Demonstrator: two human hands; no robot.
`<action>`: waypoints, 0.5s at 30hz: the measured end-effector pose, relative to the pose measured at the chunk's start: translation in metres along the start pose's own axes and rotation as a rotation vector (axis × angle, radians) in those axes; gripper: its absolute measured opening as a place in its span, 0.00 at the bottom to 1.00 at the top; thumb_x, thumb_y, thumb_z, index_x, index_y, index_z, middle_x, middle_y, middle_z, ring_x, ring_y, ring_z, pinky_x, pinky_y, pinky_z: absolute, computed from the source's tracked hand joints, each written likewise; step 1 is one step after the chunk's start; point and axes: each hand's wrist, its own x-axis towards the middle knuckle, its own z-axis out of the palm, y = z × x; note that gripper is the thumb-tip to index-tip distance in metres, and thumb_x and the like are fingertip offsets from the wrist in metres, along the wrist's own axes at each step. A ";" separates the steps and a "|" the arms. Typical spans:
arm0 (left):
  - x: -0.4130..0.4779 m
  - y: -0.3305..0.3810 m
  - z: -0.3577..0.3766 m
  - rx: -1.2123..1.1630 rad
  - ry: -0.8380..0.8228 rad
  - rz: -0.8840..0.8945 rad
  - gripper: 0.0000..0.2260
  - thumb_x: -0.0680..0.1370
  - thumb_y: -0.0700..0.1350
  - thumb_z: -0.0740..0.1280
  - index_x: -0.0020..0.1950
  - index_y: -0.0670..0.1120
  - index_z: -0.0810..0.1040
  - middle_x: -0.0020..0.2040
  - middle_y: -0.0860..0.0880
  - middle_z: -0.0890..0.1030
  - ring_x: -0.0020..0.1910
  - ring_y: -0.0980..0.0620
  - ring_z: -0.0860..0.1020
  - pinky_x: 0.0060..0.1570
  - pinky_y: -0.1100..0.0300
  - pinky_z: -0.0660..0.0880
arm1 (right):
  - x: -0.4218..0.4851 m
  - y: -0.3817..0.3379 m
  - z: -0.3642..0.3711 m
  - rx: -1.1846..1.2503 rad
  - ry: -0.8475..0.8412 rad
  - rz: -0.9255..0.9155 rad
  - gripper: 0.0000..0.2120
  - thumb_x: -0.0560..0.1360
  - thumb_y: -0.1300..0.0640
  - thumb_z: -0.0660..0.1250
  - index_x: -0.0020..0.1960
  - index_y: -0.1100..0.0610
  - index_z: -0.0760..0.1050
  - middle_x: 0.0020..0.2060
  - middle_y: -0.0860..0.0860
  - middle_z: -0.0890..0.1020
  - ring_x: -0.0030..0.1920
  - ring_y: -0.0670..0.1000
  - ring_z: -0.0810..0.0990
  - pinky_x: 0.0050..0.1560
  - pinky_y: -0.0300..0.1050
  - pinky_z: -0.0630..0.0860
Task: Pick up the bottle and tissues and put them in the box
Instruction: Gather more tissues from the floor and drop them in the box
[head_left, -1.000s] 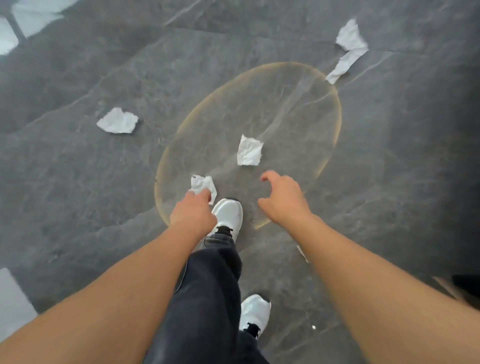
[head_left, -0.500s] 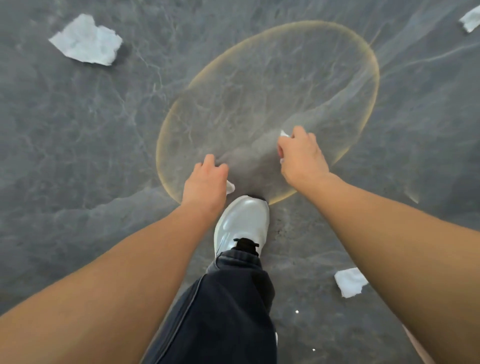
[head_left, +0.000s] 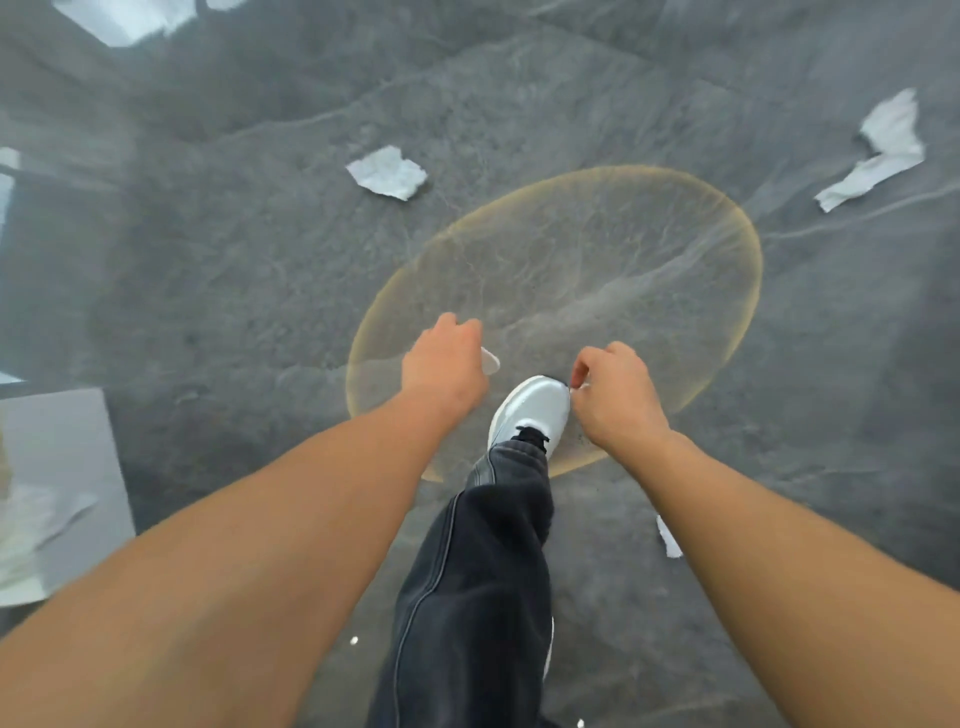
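Both hands are closed, the left hand (head_left: 445, 366) and right hand (head_left: 613, 397) each gripping a tissue scrap loosely enough to slip, while three tissues (head_left: 387, 171) on the floor (head_left: 234, 270) risk being missed.

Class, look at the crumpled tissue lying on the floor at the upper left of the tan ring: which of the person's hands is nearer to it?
Left. The left hand is below and slightly right of the tissue; the right hand is farther right, by the white shoe.
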 end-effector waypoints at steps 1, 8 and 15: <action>-0.018 -0.001 -0.012 -0.030 0.025 -0.010 0.10 0.71 0.39 0.65 0.52 0.42 0.74 0.53 0.41 0.74 0.51 0.38 0.75 0.49 0.46 0.75 | -0.018 -0.015 -0.007 0.007 0.018 -0.019 0.06 0.70 0.66 0.61 0.40 0.58 0.74 0.43 0.55 0.70 0.41 0.61 0.75 0.41 0.51 0.76; -0.186 -0.055 -0.066 -0.252 0.104 -0.135 0.11 0.70 0.43 0.65 0.51 0.43 0.77 0.51 0.40 0.77 0.52 0.37 0.77 0.49 0.48 0.75 | -0.170 -0.113 -0.014 -0.058 0.011 -0.116 0.03 0.70 0.63 0.66 0.43 0.59 0.76 0.45 0.59 0.74 0.45 0.62 0.76 0.48 0.50 0.74; -0.285 -0.234 -0.078 -0.349 0.151 -0.406 0.10 0.70 0.46 0.66 0.49 0.45 0.78 0.49 0.41 0.79 0.50 0.39 0.78 0.47 0.52 0.74 | -0.238 -0.236 0.068 -0.188 -0.107 -0.214 0.03 0.70 0.64 0.64 0.43 0.59 0.76 0.43 0.57 0.73 0.45 0.61 0.75 0.43 0.48 0.71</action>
